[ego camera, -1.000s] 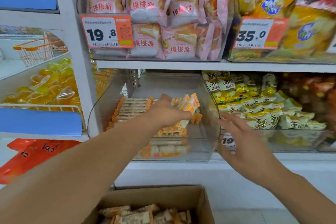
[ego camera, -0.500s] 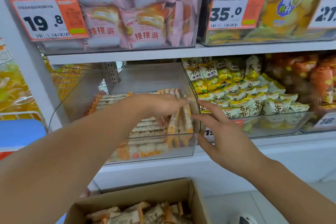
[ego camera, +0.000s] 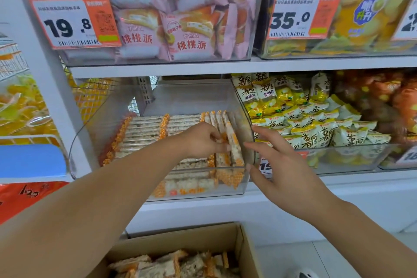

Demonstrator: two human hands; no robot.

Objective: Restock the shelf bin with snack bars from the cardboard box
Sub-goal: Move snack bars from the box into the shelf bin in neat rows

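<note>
**A:** Head view first. Where are the snack bars?

**B:** Most lie flat in rows inside the clear shelf bin (ego camera: 237,101) on the middle shelf. A few snack bars (ego camera: 232,140) stand on edge against the bin's right wall. More sit loose in the cardboard box (ego camera: 246,246) on the floor below, at the bottom of the frame.

**A:** And the left hand's grip?

**B:** The left hand (ego camera: 200,140) reaches into the bin from above the front wall. Its fingers curl around the orange end of one of the upright bars, pinching it.

**A:** The right hand?

**B:** The right hand (ego camera: 284,174) hovers just outside the bin's right front corner, fingers spread and fairly straight, holding nothing. Whether its fingertips actually touch the clear wall, I cannot tell.

**A:** What surrounds the bin?

**B:** Yellow packets (ego camera: 316,128) fill the neighbouring bin to the right. Above, pink packets (ego camera: 180,29) sit behind a price tag (ego camera: 74,22) reading 19.8.
</note>
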